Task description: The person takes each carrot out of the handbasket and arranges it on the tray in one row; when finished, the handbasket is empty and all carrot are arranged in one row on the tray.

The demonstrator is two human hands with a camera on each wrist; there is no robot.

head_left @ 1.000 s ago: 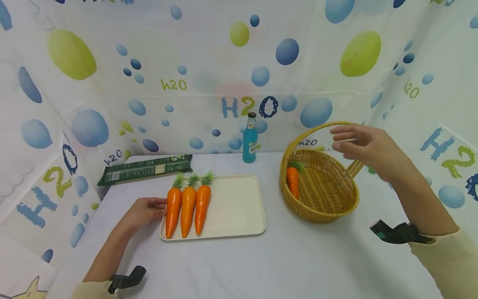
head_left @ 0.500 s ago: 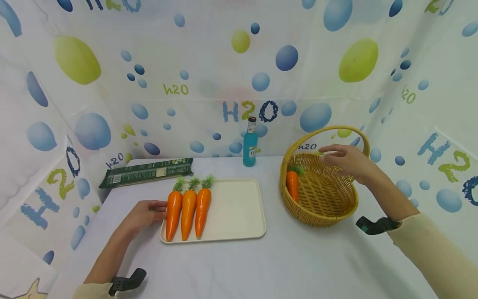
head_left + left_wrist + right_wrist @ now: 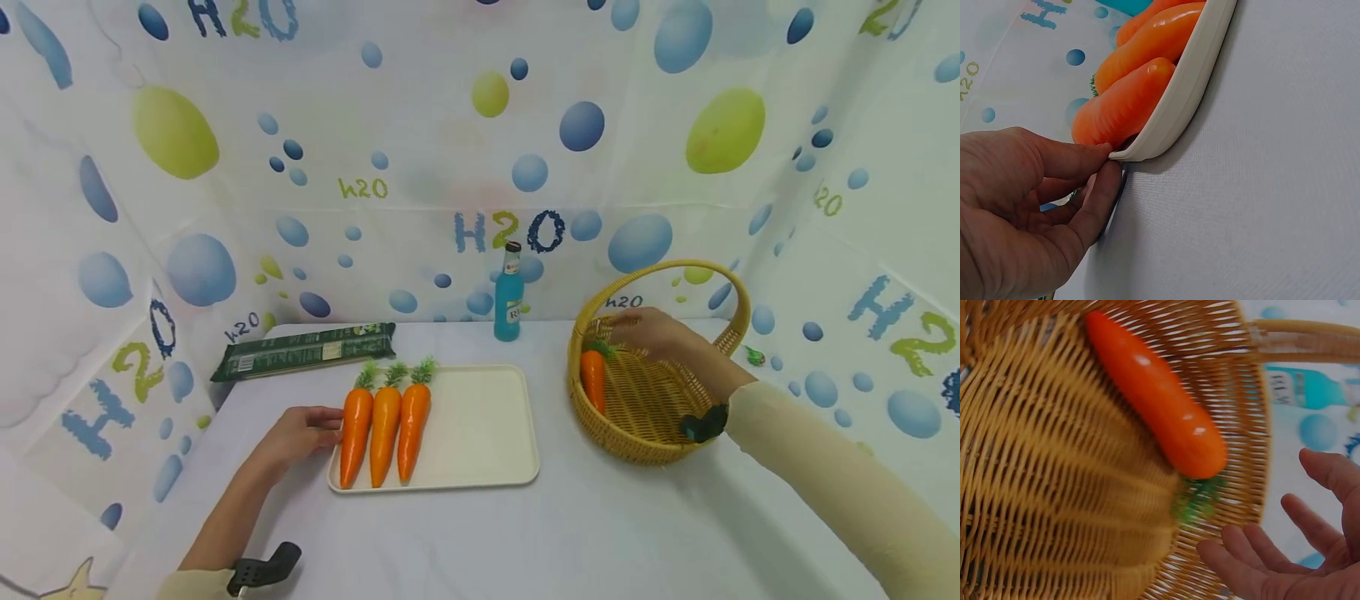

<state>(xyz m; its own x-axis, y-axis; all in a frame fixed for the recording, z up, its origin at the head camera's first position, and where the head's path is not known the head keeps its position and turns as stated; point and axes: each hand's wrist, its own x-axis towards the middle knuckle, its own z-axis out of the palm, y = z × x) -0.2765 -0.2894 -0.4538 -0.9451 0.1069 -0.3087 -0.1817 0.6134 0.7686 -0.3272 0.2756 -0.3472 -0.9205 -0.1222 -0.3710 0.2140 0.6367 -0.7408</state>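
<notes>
My left hand point(image 3: 1041, 206) pinches the rim of a cream tray point(image 3: 480, 425) at its left side. On that tray, at the left, lie three orange carrots point(image 3: 384, 433) side by side with green tops. A wicker basket point(image 3: 630, 450) with a tall handle stands to the right, holding one carrot point(image 3: 1160, 400) against its left wall. My right hand point(image 3: 648, 333) reaches under the handle, above the basket's inside, near the carrot's green top point(image 3: 1200, 497). Its fingers are spread and apart from that carrot in the right wrist view.
A blue bottle point(image 3: 508, 300) stands at the back between tray and basket. Behind the tray lies a long dark green packet point(image 3: 307, 350). Printed curtains point(image 3: 420, 167) enclose the white table point(image 3: 525, 542) at the back and sides.
My right hand has moved left and down, from beside the basket's handle to over its inside near the carrot. My left hand stays at the tray's edge.
</notes>
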